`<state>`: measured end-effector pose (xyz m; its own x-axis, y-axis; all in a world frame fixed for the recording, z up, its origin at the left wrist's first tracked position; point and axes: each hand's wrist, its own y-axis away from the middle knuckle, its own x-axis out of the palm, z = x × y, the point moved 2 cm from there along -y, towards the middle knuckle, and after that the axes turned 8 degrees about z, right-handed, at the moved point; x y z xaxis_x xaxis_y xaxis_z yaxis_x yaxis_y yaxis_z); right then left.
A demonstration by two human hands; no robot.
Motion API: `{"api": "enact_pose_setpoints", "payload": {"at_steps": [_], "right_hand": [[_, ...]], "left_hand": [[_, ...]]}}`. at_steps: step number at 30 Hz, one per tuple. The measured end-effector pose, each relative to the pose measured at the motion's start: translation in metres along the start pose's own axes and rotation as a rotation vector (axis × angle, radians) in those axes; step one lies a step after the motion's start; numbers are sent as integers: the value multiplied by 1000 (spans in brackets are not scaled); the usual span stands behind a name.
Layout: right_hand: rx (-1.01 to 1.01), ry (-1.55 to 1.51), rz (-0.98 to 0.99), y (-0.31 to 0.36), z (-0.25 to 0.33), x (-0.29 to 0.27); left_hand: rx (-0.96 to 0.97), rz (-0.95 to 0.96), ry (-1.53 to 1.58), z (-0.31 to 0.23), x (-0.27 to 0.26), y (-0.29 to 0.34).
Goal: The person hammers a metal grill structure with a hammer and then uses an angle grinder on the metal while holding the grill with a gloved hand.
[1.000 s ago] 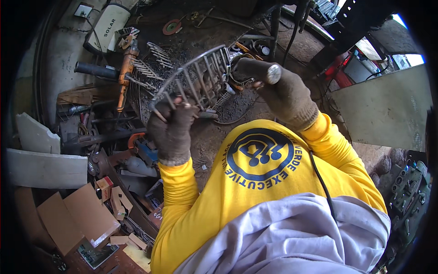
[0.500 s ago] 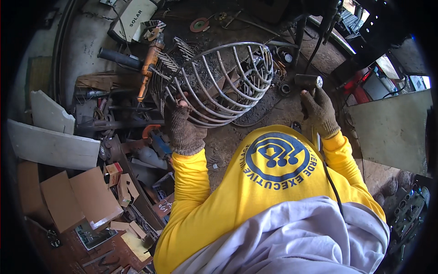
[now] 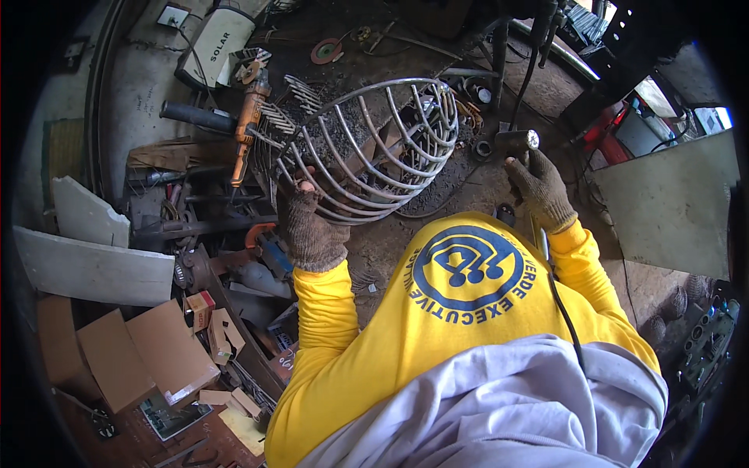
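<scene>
Left grip point(image 3: 314, 228) clasps the near-left end of a ribbed metal frame point(image 3: 374, 141) spreading rightward beyond it; right grip point(image 3: 544, 191), clear of the frame, encloses a hammer point(image 3: 515, 141). Left grip's far-left: orange grinder point(image 3: 249, 125).

The fingers point(image 3: 307, 186) of the left hand point(image 3: 314, 228) are partly hidden behind the metal cage point(image 3: 367, 117). The right hand point(image 3: 546, 195) hides much of the handle of the hammer point(image 3: 511, 142). Dark bits point(image 3: 456, 175) on the floor point(image 3: 382, 251) are too small to tell. The dark rim cuts off the machine point(image 3: 706, 343) at right.
</scene>
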<state>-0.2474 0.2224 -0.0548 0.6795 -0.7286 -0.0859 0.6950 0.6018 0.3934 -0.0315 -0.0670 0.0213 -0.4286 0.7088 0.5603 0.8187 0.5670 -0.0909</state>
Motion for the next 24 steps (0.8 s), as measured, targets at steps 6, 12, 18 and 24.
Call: {"api": "enact_pose_setpoints", "payload": {"at_steps": [6, 12, 18, 24], "right_hand": [[-48, -22, 2, -5, -2, 0], [-35, -83, 64, -9, 20, -1], [-219, -474, -8, -32, 42, 5], [-320, -623, 78, -51, 51, 4]], "left_hand": [[-12, 62, 116, 2, 1, 2], [-36, 24, 338, 9, -5, -2], [-180, 210, 814, 18, 35, -18], [-148, 209, 825, 28, 34, -23]]}}
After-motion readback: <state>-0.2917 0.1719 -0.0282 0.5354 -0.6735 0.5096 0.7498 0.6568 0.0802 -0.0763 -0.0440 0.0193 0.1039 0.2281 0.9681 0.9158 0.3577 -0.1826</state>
